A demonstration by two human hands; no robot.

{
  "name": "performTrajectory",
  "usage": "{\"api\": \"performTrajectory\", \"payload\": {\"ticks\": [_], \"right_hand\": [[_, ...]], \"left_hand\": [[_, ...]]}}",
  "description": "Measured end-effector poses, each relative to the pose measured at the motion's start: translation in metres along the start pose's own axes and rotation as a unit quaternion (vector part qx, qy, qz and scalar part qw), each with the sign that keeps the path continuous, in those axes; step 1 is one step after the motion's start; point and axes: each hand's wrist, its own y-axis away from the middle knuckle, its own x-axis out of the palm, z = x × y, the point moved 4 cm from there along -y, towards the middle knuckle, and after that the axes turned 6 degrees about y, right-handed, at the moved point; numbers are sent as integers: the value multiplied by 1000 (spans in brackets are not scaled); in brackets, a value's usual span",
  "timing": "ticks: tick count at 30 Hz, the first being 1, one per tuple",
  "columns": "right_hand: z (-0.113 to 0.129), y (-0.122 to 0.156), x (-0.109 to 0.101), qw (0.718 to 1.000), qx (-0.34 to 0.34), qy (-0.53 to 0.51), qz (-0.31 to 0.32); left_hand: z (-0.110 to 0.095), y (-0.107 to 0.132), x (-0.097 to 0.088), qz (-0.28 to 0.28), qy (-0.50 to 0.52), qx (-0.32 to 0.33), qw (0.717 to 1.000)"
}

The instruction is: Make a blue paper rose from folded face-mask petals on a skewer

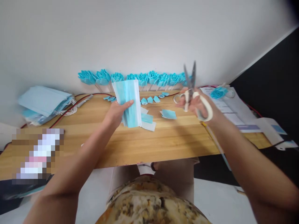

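Note:
Upright in my left hand [120, 113] is a blue face mask [129, 93] with white edges, my thumb lying across its front. My right hand [193, 101] is raised over the table's right part and holds white-handled scissors [192, 81], blades parted and pointing up. The scissors and fingers are slightly blurred. Cut blue pieces [169, 114] lie between my hands. More cut scraps [149, 124] lie partly behind the mask, and a row of small blue petal pieces [150, 99] runs farther back.
Several blue flowers [153, 77] on sticks lean along the wall. A stack of masks [44, 99] sits at left, near a pixelated item [38, 155]. Papers [224, 109] and a blue flower [219, 92] lie at right. A dark cable [67, 112] crosses the wooden table [140, 149].

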Motion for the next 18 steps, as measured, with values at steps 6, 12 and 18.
{"api": "performTrajectory", "payload": {"ticks": [6, 12, 18], "right_hand": [[20, -9, 101, 967, 13, -197, 159], [13, -7, 123, 969, 58, -187, 150], [-3, 0, 119, 972, 28, -144, 184]], "left_hand": [[17, 2, -7, 8, 26, -28, 999], [27, 5, -14, -10, 0, -58, 998], [19, 7, -15, -26, -13, -71, 997]]}}
